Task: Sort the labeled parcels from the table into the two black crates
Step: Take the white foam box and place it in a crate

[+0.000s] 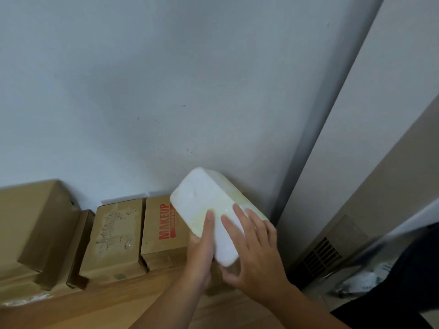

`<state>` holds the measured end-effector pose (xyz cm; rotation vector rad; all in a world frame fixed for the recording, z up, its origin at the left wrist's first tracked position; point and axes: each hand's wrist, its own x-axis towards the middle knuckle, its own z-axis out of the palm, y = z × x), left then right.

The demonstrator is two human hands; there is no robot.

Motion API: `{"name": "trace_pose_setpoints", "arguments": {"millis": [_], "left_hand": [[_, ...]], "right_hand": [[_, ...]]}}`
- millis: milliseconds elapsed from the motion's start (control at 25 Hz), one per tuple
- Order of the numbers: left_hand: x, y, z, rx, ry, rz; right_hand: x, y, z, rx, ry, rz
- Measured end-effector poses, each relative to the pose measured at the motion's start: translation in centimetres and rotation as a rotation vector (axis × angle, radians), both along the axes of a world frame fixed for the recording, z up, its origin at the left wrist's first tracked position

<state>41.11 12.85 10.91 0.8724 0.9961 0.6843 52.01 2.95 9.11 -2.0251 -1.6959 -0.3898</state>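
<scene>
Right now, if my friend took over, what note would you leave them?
Left hand: gripping the white foam parcel at its near end, thumb on top.
Right hand: fingers spread on the same parcel.
The parcel is tilted, raised above the wooden table.
Cardboard boxes line the wall, one marked MAKEUP.
A dark edge at the right may be a crate; I cannot tell.
Left: place this parcel, then sort the boxes.

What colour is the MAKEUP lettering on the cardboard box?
Red, on the brown cardboard box; head view.

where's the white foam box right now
In the head view the white foam box is held up, tilted, in both hands, right of centre, just right of the MAKEUP carton by the wall.
</scene>
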Motion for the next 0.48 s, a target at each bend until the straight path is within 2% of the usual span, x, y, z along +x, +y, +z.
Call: {"name": "trace_pose_setpoints", "arguments": {"millis": [80,200,240,320,400,480], "left_hand": [[-0.7,0.1,-0.4,0.008,-0.003,0.086],[-1.8,0.4,-0.9,-0.029,0.035,0.117],[-1.9,0.4,-1.1,-0.050,0.067,0.104],[-2.0,0.2,-1.4,-0.076,0.120,0.084],[-2.1,-0.2,-1.5,-0.089,0.152,0.085],[-2.2,-0.5,-1.7,-0.101,0.149,0.077]], "right_hand": [[-0.3,-0.6,0.4,0.047,0.089,0.058],[-0.9,-1.4,1.5,0.154,0.552,0.142],[-0.9,-1.5,2.0,0.175,0.692,0.118],[-0.3,-1.4,3.0,0.209,0.774,-0.029],[1.2,-1.1,3.7,0.077,0.824,-0.273],[2.9,-1.0,4.3,-0.216,1.178,-0.406]]}}
